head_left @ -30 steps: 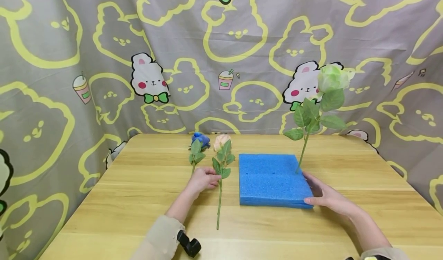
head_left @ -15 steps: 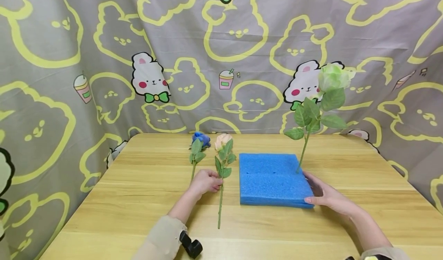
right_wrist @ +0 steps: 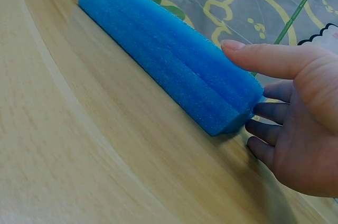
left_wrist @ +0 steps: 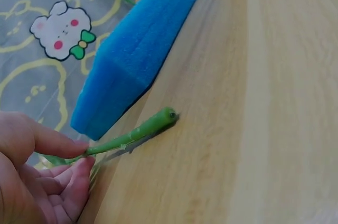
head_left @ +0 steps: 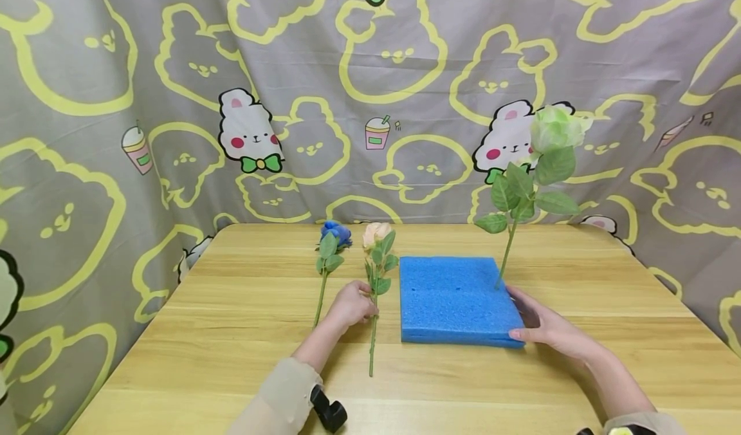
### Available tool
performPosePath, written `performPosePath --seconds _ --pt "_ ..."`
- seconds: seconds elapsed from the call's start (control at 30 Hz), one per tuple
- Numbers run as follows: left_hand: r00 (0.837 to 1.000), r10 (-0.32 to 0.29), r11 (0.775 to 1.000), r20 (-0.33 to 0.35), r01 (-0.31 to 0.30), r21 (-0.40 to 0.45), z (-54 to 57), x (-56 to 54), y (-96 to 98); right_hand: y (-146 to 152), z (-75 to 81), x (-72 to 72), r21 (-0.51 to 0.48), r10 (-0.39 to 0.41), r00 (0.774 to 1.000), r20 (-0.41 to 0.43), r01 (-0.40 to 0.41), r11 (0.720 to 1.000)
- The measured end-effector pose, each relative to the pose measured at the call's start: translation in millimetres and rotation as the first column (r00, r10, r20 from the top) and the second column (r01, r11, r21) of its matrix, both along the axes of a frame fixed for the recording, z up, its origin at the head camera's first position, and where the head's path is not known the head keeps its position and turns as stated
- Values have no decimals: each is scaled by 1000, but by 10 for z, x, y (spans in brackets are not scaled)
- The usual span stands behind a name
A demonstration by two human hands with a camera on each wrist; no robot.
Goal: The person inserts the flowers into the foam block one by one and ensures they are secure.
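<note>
a patterned grey cloth (head_left: pixel 312 68) with yellow outlines hangs behind the wooden surface (head_left: pixel 173 358). on the far left of the flowers lies a blue rose (head_left: pixel 329 255), its bloom towards the cloth and the lower end of its stem hidden by the left arm. a blue foam block (head_left: pixel 457 309) sits flat on the surface to the right, with two small dark marks across its top. from near the block's right edge rises a green-white rose (head_left: pixel 523 190), leaning right, its bloom high in front of the cloth. the peach rose (head_left: pixel 379 287) is between the blue rose and the block, just beside the block's left side but apart from it, bloom pointing away from the person; so the block stands between it and the green-white rose.

the left hand (head_left: pixel 352 304) grasps the peach rose: thumb and index finger meet on the green stem below the leaves, the other fingers folded in. its bare stem end points towards the person, just over the surface or touching it; i cannot tell which. the right hand (head_left: pixel 547 331) is spread wide at the block's near right corner, thumb along the front edge, the other fingers against the right end, rather straight.
</note>
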State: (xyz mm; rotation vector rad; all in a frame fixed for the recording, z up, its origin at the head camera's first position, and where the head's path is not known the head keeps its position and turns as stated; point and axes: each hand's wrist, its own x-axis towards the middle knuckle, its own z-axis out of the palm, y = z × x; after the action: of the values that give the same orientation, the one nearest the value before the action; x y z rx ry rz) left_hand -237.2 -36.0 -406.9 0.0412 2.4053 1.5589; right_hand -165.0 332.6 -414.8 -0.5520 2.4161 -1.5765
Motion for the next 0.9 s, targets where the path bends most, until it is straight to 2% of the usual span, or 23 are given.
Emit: performPosePath --seconds 0.27,0.5,0.9 --pt "999 2 992 54 -9 130 -14 -4 -41 -2 2 -3 -6 9 1000 -4 -9 1000" --pt "999 8 968 53 -21 251 17 -15 -77 -5 1 -1 -6 9 1000 -7 -9 1000" --pt "998 26 931 61 -47 362 124 -37 -113 8 -6 0 4 -3 1000 -14 3 1000"
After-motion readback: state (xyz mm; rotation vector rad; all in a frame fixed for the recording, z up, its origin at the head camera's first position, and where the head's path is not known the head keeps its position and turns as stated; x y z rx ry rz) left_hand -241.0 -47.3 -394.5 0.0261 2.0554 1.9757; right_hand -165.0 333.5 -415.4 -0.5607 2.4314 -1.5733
